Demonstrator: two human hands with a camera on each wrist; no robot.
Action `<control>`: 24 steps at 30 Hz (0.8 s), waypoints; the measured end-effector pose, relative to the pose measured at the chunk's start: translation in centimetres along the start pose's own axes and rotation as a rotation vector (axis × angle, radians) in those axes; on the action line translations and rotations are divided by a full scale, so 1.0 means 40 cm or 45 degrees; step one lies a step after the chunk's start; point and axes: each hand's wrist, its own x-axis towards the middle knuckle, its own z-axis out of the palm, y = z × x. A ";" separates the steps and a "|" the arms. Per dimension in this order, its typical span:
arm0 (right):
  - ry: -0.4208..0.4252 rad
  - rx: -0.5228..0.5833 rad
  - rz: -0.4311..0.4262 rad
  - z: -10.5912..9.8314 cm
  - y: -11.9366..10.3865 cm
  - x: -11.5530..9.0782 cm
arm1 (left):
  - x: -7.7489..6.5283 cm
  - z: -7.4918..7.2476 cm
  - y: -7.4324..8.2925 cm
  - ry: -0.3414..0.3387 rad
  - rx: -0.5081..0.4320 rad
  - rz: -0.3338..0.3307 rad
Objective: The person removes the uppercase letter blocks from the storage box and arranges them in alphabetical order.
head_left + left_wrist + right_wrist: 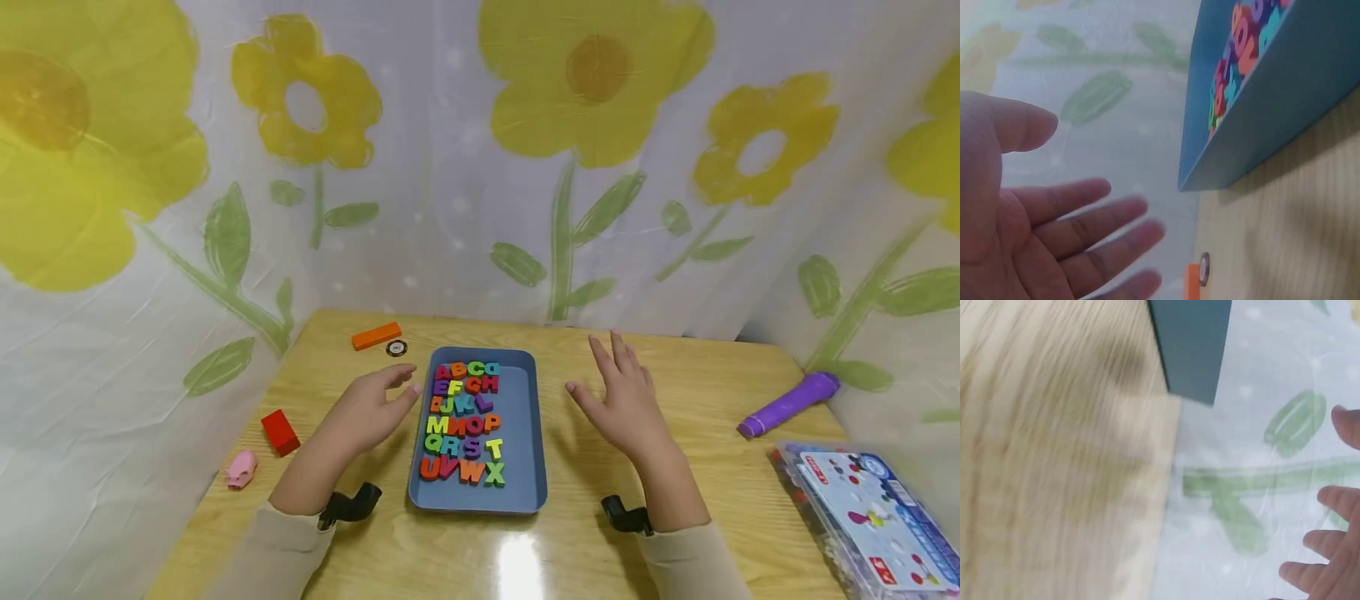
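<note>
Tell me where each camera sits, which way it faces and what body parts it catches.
Head: worn on the head, facing forward and down over the blue tray and coloured letters; left grip, right grip and sleeves show.
Left wrist: on that wrist, looking along the left grip towards the tray's side and letters; thumb and fingers show.
Right wrist: on that wrist, looking across the table; part of the right grip shows.
Both wrist views share tray, table and backdrop.

On the desk [577, 517], letters [456, 427] lie left in the tray [522, 433]; toy pig [242, 469] at left, box [870, 517] near right.
</note>
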 end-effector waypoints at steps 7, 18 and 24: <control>0.067 -0.001 -0.168 -0.027 -0.063 0.063 | -0.058 0.026 0.009 -0.014 -0.144 -0.094; -0.226 -0.037 -0.381 0.008 -0.256 0.238 | -0.101 0.104 -0.010 0.001 -0.544 -0.334; -0.449 -0.051 -0.412 0.104 -0.313 0.319 | -0.098 0.128 -0.030 -0.025 -0.796 -0.357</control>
